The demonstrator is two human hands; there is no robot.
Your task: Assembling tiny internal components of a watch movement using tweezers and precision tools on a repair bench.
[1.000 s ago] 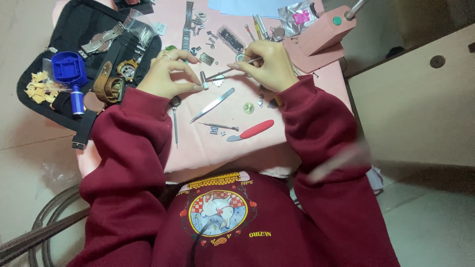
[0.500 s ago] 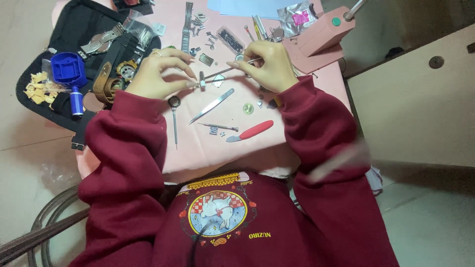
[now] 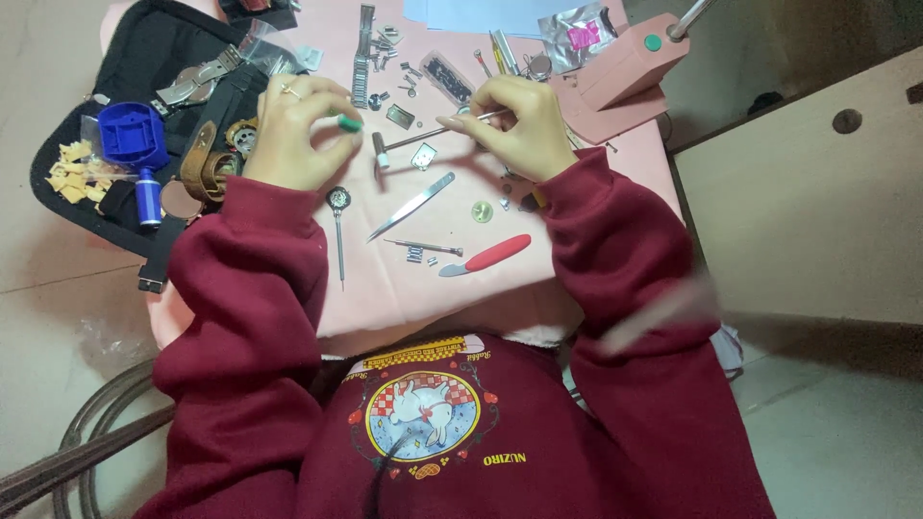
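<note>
Left hand (image 3: 293,135) fingers pinching small green-tipped tool (image 3: 350,123), right hand (image 3: 519,125) gripping small thin-handled metal hammer (image 3: 423,139), above pink work mat (image 3: 404,288), steel tweezers (image 3: 411,206) below

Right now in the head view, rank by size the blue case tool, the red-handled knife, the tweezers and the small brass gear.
1. Blue case tool, bulkiest.
2. and 3. Tweezers and red-handled knife: similar length, too close to rank.
4. Brass gear, plainly smallest.
All lie at about the same height on the work surface, so nearness barely skews this.
</note>
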